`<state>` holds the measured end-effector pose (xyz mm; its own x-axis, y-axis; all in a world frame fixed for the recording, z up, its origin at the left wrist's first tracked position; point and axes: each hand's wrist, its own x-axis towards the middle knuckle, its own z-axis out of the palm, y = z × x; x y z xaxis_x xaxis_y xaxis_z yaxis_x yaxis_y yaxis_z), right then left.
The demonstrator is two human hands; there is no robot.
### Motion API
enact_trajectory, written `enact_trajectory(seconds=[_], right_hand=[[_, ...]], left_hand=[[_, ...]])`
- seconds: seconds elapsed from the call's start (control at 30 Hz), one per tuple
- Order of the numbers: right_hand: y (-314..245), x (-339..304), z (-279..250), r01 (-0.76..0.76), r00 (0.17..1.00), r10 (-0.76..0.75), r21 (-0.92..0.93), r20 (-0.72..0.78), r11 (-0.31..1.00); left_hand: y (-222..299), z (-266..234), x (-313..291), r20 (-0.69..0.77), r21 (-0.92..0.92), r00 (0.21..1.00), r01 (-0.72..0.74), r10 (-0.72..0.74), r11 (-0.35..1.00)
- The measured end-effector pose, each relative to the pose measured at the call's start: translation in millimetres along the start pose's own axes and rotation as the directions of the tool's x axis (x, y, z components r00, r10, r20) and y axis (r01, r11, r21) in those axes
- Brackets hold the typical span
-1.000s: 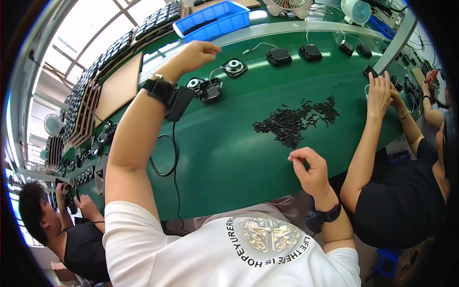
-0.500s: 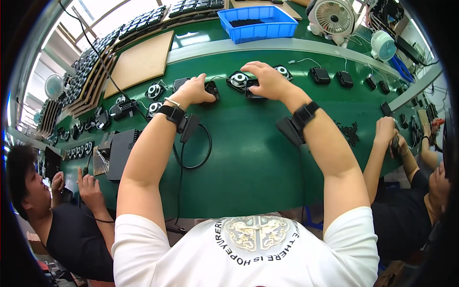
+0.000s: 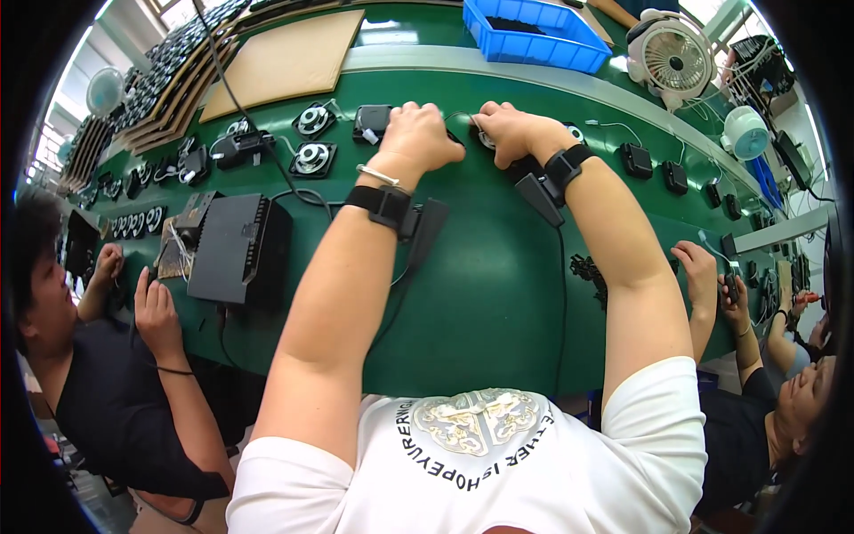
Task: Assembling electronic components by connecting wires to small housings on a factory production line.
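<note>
"State of the left hand (image 3: 420, 140)?"
"Fingers bent downward above the green worktop (image 3: 463, 294); a dark edge shows beside the thumb. Whether they pinch it, I cannot tell. A square black plastic housing (image 3: 374, 116) lies just left of this hand."
"The right hand (image 3: 516, 133)?"
"Fingers bent, thumb apart from them, over a round silver-and-black speaker (image 3: 485, 140), partly hidden beneath. Grip cannot be determined."
"Beyond the right hand?"
"A blue rectangular plastic bin (image 3: 534, 51) containing small black pieces (image 3: 516, 25)."

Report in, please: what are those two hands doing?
Left hand beside black case, grip hidden. Right hand over a mostly hidden speaker, grip unclear. Blue bin beyond, clear of both hands.
</note>
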<state>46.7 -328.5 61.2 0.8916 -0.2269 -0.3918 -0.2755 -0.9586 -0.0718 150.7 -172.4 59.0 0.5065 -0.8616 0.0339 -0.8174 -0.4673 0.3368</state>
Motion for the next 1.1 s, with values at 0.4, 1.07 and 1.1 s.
enact_trajectory(seconds=[0.4, 1.07, 1.1], right_hand=[[-15.5, -31.2, 19.5, 0.196, 0.88, -0.098, 0.167, -0.465, 0.966], [-167.0, -222.3, 152.8, 0.179, 0.581, 0.08, 0.223, -0.81, 0.958], [-169.9, -226.8, 150.8, 0.165, 0.582, 0.085, 0.22, -0.809, 0.962]], left_hand=[[-13.8, -12.4, -96.4, -0.26, -0.484, 0.965, -0.14, 0.011, 0.864], [-17.8, -11.5, -220.0, 0.34, -0.756, 0.901, 0.09, 0.271, 0.649], [-12.4, -13.7, -219.3, 0.332, -0.717, 0.91, 0.074, 0.247, 0.693]])
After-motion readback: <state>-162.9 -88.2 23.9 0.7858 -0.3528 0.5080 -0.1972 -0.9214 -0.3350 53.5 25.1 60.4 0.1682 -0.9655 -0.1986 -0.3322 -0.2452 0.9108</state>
